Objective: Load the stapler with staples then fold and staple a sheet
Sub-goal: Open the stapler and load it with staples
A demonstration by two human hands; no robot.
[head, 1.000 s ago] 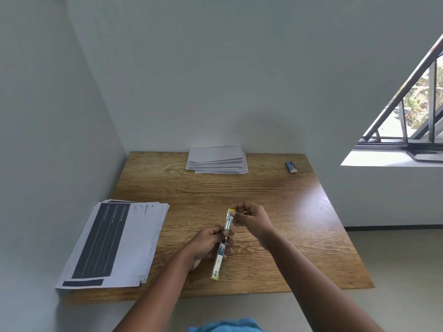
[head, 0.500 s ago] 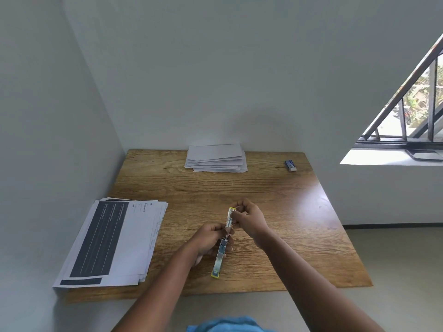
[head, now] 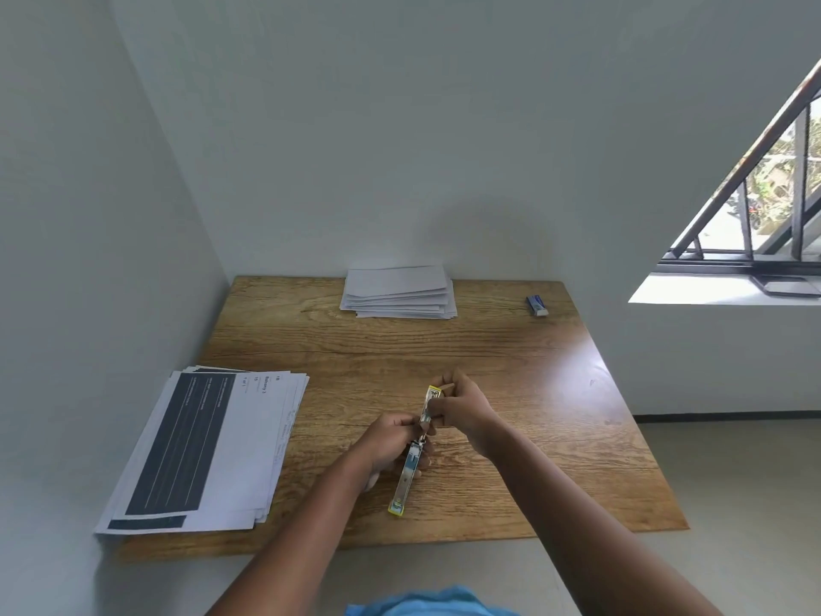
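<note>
A small yellow and metal stapler (head: 408, 474) is swung fully open, its two arms in one long line above the table's front middle. My left hand (head: 387, 446) grips it at the hinge. My right hand (head: 462, 409) pinches the far arm (head: 430, 400) from the right; whether staples sit between its fingers is too small to tell. A stack of printed sheets with a dark block (head: 204, 446) lies at the table's left front edge. A small blue staple box (head: 536, 304) rests at the far right corner.
The wooden table (head: 511, 393) fits into a corner, with walls at its left and back. A pile of folded white sheets (head: 397, 293) lies at the back middle. A barred window (head: 764, 224) and bare floor are to the right.
Both hands and the open stapler have stayed in about the same place; my right hand's fingers have shifted slightly along the far arm.
</note>
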